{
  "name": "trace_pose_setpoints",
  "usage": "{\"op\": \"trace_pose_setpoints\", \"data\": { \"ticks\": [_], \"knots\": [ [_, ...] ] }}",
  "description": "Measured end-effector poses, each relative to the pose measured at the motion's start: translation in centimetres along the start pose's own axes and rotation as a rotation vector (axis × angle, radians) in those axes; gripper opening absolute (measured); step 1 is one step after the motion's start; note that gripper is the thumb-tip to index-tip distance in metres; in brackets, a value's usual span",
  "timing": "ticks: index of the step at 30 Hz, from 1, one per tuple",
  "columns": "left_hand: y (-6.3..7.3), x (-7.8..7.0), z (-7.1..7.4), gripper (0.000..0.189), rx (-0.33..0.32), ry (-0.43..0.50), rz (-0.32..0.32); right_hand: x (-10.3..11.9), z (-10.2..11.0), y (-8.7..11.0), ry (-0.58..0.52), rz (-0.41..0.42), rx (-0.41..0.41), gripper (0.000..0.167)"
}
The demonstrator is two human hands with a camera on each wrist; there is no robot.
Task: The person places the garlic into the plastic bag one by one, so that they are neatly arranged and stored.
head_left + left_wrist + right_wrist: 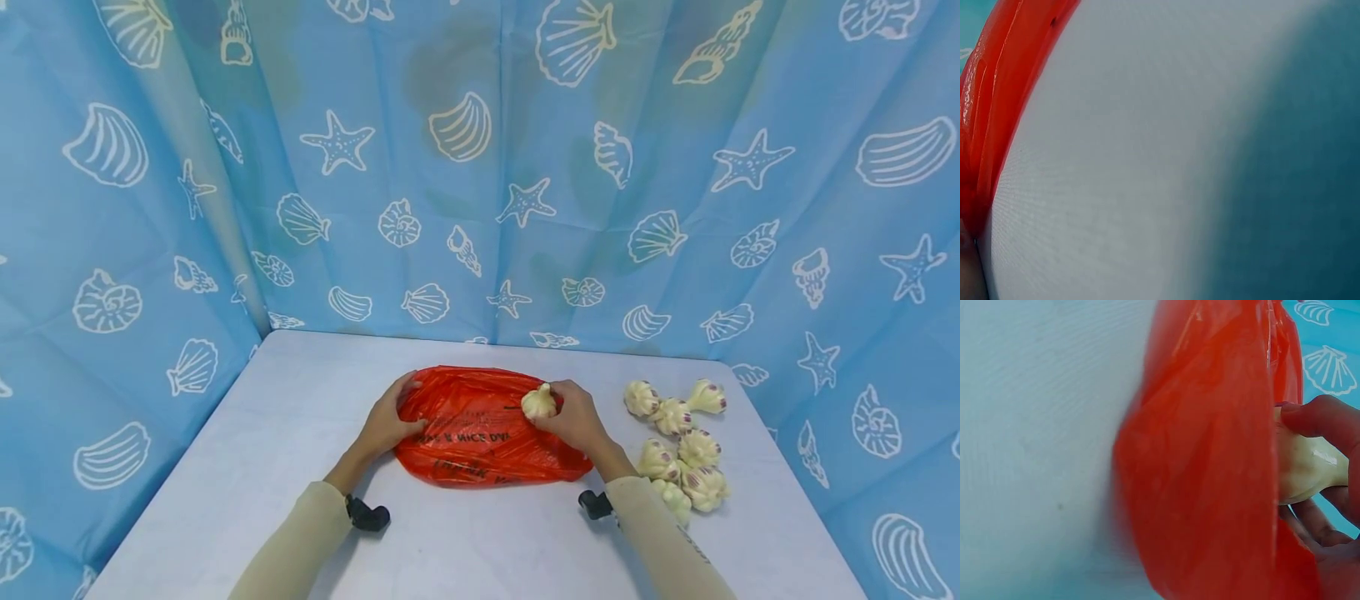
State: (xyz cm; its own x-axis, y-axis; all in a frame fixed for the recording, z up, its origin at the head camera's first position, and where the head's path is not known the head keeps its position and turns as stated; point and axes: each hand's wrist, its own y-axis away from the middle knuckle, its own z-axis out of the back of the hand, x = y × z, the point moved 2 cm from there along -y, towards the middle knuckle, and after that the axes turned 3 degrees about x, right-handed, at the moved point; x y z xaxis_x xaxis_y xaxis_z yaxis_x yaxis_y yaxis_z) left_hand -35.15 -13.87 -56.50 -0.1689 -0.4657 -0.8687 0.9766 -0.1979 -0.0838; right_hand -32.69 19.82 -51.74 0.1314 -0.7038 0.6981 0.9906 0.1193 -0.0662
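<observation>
A red plastic bag point(468, 454) with dark printed lettering lies in the middle of the table in the head view. My left hand point(387, 423) grips the bag's left end, thumb at the front and fingers at the far side. Between thumb and fingers of my right hand point(576, 417) is a garlic bulb point(538, 403), held over the right part of the bag. The right wrist view shows that bulb point(1307, 462) partly behind the red plastic. Only a bit of the bag point(1013, 69) and a fingertip show in the left wrist view. What lies inside the bag is hidden.
Several more garlic bulbs point(699, 448) lie in a loose group right of the bag, partly behind the right forearm. They rest on a white-covered table point(465, 550). A blue curtain point(390, 283) with white shell prints stands around its back and sides.
</observation>
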Motion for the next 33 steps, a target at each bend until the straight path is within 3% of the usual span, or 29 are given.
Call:
{"op": "trace_pose_setpoints", "data": {
  "ticks": [33],
  "knots": [
    [0.05, -0.23, 0.15, 0.098, 0.008, -0.003, 0.005, -0.23, -0.6, 0.25, -0.02, -0.036, 0.003, 0.059]
  ]
}}
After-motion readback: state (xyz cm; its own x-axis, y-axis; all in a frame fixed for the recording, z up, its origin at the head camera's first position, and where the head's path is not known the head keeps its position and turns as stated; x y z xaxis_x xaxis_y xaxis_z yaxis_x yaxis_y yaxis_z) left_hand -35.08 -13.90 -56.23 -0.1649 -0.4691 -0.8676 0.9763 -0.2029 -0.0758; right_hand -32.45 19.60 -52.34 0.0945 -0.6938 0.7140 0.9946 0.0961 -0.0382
